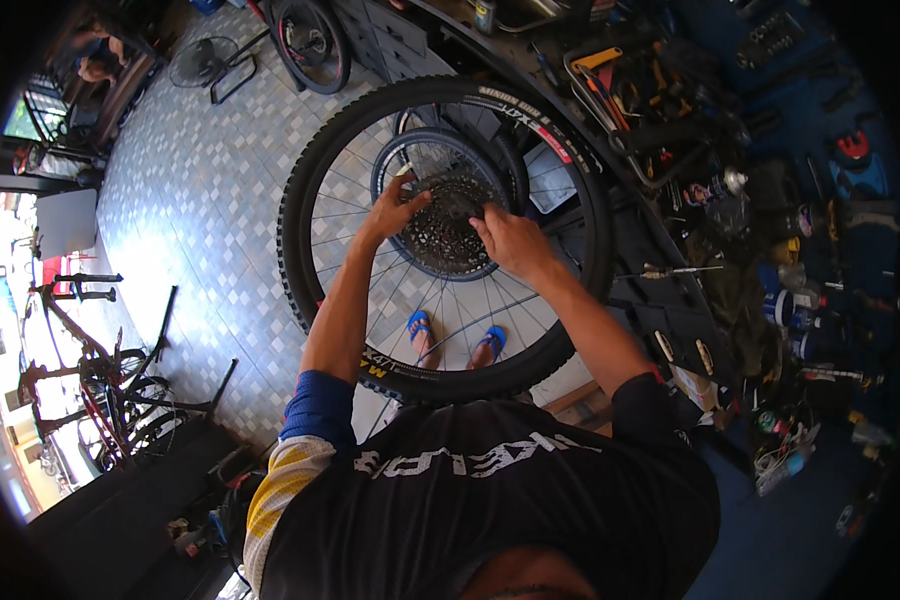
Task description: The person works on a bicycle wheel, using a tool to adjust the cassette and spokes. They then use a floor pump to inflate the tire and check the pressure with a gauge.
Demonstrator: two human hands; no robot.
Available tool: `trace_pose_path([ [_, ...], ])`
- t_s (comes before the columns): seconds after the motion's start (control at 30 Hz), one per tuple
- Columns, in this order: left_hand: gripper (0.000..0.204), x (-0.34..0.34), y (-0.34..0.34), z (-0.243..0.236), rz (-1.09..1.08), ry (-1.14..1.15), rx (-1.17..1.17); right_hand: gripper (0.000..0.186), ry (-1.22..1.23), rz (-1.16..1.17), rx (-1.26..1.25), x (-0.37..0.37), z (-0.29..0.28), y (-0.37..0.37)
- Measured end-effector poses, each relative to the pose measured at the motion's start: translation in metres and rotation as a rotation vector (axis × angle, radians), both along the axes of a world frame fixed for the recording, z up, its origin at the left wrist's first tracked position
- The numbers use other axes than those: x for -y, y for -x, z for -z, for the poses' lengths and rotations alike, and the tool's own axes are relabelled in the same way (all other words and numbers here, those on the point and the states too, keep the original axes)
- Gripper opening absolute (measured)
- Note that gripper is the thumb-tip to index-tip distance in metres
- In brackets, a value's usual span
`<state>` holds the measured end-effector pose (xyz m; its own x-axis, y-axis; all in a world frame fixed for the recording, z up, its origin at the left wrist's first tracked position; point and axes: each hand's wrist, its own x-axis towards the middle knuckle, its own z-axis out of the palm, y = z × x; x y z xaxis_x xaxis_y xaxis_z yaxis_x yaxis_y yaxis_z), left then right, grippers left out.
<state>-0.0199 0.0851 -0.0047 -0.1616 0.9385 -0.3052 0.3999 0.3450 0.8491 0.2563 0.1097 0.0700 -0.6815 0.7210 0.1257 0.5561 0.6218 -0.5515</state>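
A bicycle wheel (596, 215) with a knobby black tyre lies before me, its spokes running in to a large dark cassette (448, 245) at the hub. At the cassette's upper left edge is my left hand (394, 210), thumb and forefinger apart with nothing plainly between them. From the right, my right hand (511, 243) reaches over the cassette, its fingers curled together near the hub. What those fingers grip, if anything, is too small and dark to make out. Through the spokes, a second, smaller wheel (382, 165) shows below.
At the right, a crowded workbench holds a yellow-handled hacksaw (598, 58), cans, bottles and many hand tools. Bicycle frames (65, 370) stand at the left. A floor fan (202, 62) and another bike wheel (310, 45) are at the far side. My feet in blue sandals (420, 322) show through the spokes.
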Motion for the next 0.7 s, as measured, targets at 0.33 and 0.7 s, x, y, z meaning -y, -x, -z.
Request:
trace_pose_path([
  [0.33,0.075,-0.002,0.001,0.005,-0.006,-0.042,-0.016,0.036,0.077,0.005,0.133,-0.003,-0.006,0.004],
  [0.7,0.076,0.002,-0.002,-0.005,-0.030,-0.080,0.015,0.031,0.061,0.021,0.079,0.003,-0.003,0.003],
])
